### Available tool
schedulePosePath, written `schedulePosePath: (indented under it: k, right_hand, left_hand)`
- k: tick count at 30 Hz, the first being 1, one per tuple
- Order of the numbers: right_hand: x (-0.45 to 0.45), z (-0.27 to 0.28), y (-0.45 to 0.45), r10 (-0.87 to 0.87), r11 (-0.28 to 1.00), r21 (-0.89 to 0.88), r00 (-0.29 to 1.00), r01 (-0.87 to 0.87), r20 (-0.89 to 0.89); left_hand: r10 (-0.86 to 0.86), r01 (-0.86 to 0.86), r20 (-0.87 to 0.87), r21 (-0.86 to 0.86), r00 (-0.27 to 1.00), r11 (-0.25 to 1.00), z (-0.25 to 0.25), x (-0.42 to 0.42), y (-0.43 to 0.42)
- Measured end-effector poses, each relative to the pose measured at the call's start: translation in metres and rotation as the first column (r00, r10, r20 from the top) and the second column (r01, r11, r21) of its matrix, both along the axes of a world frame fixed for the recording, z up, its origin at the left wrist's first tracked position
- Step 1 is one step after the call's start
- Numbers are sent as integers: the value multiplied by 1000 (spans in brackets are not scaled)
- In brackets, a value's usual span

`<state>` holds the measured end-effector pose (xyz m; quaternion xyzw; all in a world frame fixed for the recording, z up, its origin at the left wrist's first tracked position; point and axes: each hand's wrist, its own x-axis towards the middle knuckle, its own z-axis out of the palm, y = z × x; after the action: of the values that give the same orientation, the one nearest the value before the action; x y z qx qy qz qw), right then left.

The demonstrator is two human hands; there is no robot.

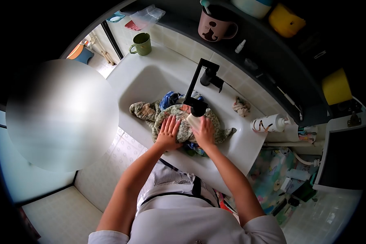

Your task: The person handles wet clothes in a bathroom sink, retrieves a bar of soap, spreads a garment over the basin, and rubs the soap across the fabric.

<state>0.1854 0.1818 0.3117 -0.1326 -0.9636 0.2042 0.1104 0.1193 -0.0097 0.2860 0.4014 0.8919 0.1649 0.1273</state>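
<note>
A patterned, greenish-grey garment (pixel 179 130) lies bunched up in the white sink (pixel 144 83). My left hand (pixel 169 132) rests on it with fingers stretched out. In my right hand (pixel 205 133), slightly smeared by motion, is a pale bar of soap (pixel 193 120) against the cloth. Blue patterned cloth (pixel 169 100) shows behind the garment, and a little more peeks out below it. The black faucet (pixel 196 87) reaches over the sink, its spout end just above the garment and partly hiding it.
A green mug (pixel 142 44) stands at the sink's back left corner. A crumpled cloth (pixel 241 106) and a white pump bottle (pixel 268 123) lie along the right side. Above, a dark shelf (pixel 268 53) bears a pink mug (pixel 214 26) and a yellow container (pixel 336 86).
</note>
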Motion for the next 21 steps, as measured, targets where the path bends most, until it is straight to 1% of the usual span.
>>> schedulePosePath:
  k: [1, 2, 4, 6, 7, 8, 10, 11, 12, 13, 15, 16, 17, 20, 21]
  right_hand:
    - [3, -4, 10, -7, 991, -132, 995, -6, -100]
    - [4, -8, 22, -74, 992, -112, 984, 56, -163]
    - [-2, -8, 51, -232, 971, -57, 973, 232, -1]
    - [-18, 4, 69, -282, 959, 42, 943, 279, 177]
    - [-28, 14, 68, -288, 956, 38, 911, 290, 296]
    - [-32, -3, 64, -226, 974, 67, 945, 216, 234]
    - [-39, 10, 27, -191, 974, 177, 937, 143, 292]
    - [-40, 2, 16, -93, 962, 273, 962, 19, 258]
    - [-38, -1, 5, 11, 924, 369, 972, -100, 234]
    - [-33, -3, -3, 109, 919, 356, 977, -169, 182]
    - [-26, -3, 1, 132, 956, 222, 957, -192, 260]
    - [-23, 5, 5, 142, 968, 157, 945, -194, 294]
    - [-19, 15, 15, 154, 982, 62, 948, -178, 279]
    - [9, 12, 30, 32, 993, -118, 999, -32, 4]
    - [26, 10, 28, -66, 983, -175, 997, 58, -36]
  left_hand:
    - [-1, 1, -8, 0, 1000, 1000, 0, -1, -1]
    - [4, -4, -3, -4, 1000, 1000, 1, -1, -1]
    - [6, -6, 5, -10, 1000, 1000, 3, 0, 1]
    - [3, -2, 9, -54, 1000, 999, 7, -1, 2]
    - [2, -1, 11, -76, 1000, 997, 8, -1, 3]
    - [-1, 2, 9, -68, 1000, 998, 6, -1, 3]
    - [-3, 3, 2, -55, 1000, 998, 2, -1, 2]
    - [-7, 6, -2, -54, 1000, 999, 2, -2, 1]
    - [-9, 9, -6, -52, 1000, 999, 3, -2, 1]
    - [-11, 11, -9, -50, 1000, 999, 3, -2, 1]
    - [-26, 26, -11, -43, 1000, 999, 5, -1, -1]
    - [-38, 37, -15, -36, 999, 999, 17, -3, 1]
    - [-42, 42, -10, -5, 999, 999, 31, -4, 0]
    - [-168, 171, 34, -123, 985, 978, 8, -12, -17]
    - [-45, 41, 120, 31, 992, 999, 27, -10, -23]
